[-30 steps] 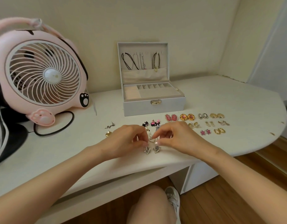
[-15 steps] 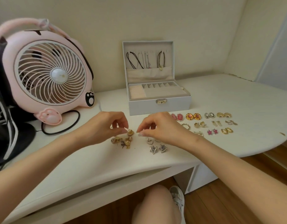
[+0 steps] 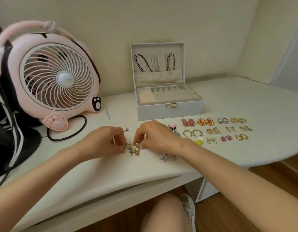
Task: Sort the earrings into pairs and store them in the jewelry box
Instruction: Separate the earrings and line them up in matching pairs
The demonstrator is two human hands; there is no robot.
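A small heap of gold earrings (image 3: 135, 149) lies near the front of the white table (image 3: 228, 104). My left hand (image 3: 103, 141) pinches one gold earring (image 3: 125, 145) at the heap's left side. My right hand (image 3: 155, 135) pinches another gold earring (image 3: 136, 144) at its right side. A silver pair (image 3: 168, 156) lies just right of the heap, under my right wrist. Several sorted pairs (image 3: 215, 129) lie in rows to the right. The grey jewelry box (image 3: 168, 108) stands open behind the hands, necklaces hanging in its lid.
A pink fan (image 3: 52, 77) stands at the back left, its black cable (image 3: 69, 131) looping on the table. A black bag (image 3: 9, 143) sits at the far left. One silver earring (image 3: 126, 129) lies between my hands and the box. A yellow piece (image 3: 198, 141) lies beside my right wrist.
Both hands have moved left from the silver pair to the gold heap. Each has closed its fingertips on a gold earring.
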